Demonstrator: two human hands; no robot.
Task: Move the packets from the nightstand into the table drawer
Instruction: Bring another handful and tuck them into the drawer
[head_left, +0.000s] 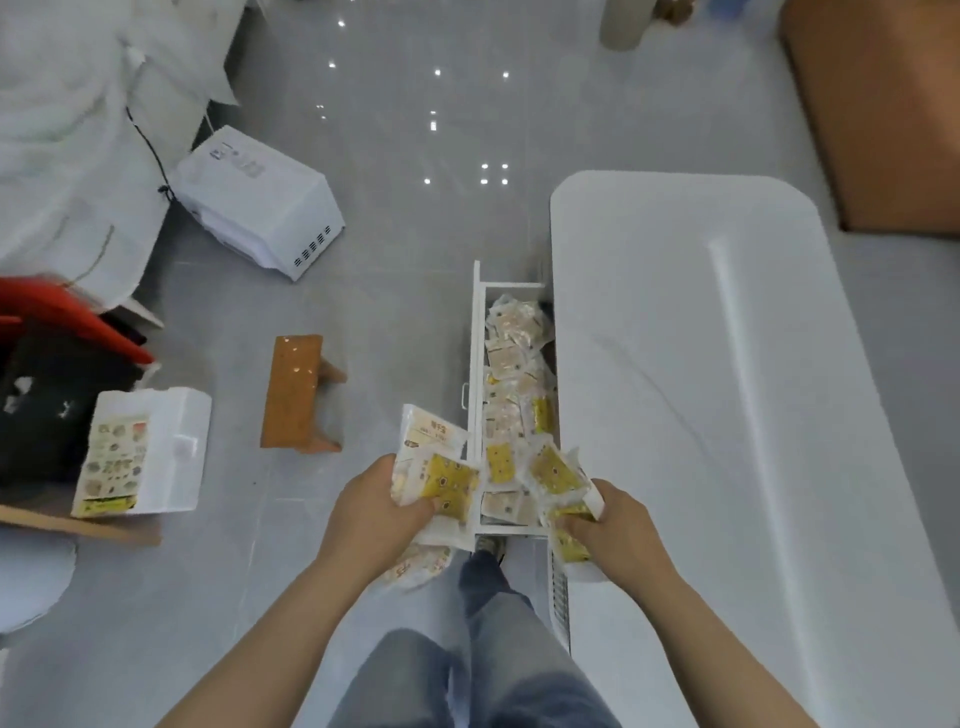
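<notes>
Grey shiny floor (405, 208) fills the room, with a white bench (727, 364) at 3 o'clock. Its long drawer (474, 364) is pulled out in the middle, and many packets (511, 358) lie inside it. At 6 o'clock the left hand (379, 512) grips a bunch of yellow and white packets (449, 486) just left of the drawer's wall. The right hand (618, 525) grips more packets (556, 470) over the drawer's near end. A small wooden stool (296, 389) stands at 9 o'clock.
</notes>
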